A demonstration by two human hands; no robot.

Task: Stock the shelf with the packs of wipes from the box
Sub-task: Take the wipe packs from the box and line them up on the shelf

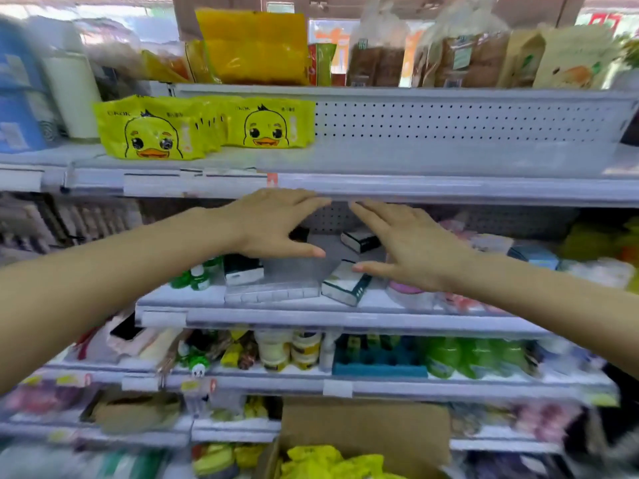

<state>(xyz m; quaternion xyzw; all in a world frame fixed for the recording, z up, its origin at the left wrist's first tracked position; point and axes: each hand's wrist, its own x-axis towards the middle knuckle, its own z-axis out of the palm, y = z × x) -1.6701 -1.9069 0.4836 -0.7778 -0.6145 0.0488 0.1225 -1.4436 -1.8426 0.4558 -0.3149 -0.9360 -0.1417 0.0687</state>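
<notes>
A view from head height, looking at store shelves with both bare arms reaching forward. The left hand (276, 223) and the right hand (408, 243) are held out side by side in the middle of the view. Both are empty, with fingers straight and thumbs spread. Their fingertips point toward each other and come close without touching, just under the front edge of a grey shelf (432, 188).

On that shelf, above and to the left of the hands, stands a row of yellow packs of wipes (152, 133) printed with a cartoon duck face. The row leans against the perforated back panel and is well apart from both hands. The stretch of shelf to the right of the packs is bare metal.

At the bottom of the view, below the hands, is an open brown cardboard box (363, 426). Crumpled yellow packaging (325, 461) shows inside it, probably more of the same packs, though the blur makes this hard to confirm.

Behind the hands, on the lower shelf (339, 319), lie several small dark-and-white cartons (359, 240). Green bottles (449, 357) stand one level further down. A large yellow bag (256, 46) sits on the top shelf.
</notes>
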